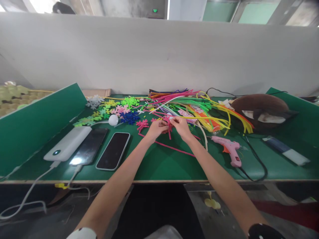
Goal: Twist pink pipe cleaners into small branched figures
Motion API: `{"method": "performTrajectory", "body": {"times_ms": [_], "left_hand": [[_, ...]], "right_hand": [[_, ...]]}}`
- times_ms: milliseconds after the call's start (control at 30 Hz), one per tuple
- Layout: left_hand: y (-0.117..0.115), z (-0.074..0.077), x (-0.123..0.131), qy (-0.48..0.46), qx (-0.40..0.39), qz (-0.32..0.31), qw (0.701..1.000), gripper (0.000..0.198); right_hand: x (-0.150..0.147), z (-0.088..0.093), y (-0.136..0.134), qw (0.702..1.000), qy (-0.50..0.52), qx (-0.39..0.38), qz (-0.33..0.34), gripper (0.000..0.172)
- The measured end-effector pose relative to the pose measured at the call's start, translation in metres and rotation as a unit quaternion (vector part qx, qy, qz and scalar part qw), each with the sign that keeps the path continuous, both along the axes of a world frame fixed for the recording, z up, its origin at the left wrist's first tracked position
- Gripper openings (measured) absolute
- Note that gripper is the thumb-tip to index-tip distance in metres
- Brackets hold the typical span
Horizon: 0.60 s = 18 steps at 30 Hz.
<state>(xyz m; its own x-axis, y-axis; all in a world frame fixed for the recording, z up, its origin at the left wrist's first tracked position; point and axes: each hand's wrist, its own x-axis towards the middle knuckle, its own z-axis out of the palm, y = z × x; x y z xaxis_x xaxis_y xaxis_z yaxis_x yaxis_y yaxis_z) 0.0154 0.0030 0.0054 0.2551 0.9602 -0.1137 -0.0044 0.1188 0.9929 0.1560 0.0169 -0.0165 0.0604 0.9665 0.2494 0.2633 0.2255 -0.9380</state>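
Note:
My left hand (157, 129) and my right hand (181, 127) meet over the middle of the green table. Both have their fingers closed on a deep-pink pipe cleaner (169, 133), with short arms sticking out between them. My fingers hide part of its shape. Just left of my left hand lies a finished-looking pink branched piece (142, 124). Straight pink pipe cleaners (175, 149) lie on the table below my hands. Behind them spreads a loose heap of long pipe cleaners (179, 98) in several colours.
Snowflake-shaped pieces (129, 117) cluster at the left, near a white ball-shaped lamp (113, 120). Two phones (113, 151) and a white power bank (67, 144) lie in front. On the right are a pink glue gun (228, 147) with its cord and a large brown rounded object (260, 109).

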Motion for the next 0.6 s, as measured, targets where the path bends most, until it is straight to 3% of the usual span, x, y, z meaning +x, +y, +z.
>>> {"method": "performTrajectory", "body": {"times_ms": [333, 600], "left_hand": [[0.0018, -0.0034, -0.0007, 0.063, 0.095, -0.016, 0.993, 0.01], [0.0033, -0.0056, -0.003, 0.205, 0.179, -0.016, 0.962, 0.018]], "right_hand": [[-0.0028, 0.008, -0.008, 0.996, 0.047, -0.035, 0.065, 0.021], [-0.0006, 0.0083, -0.008, 0.997, -0.054, -0.018, 0.054, 0.015]]}}
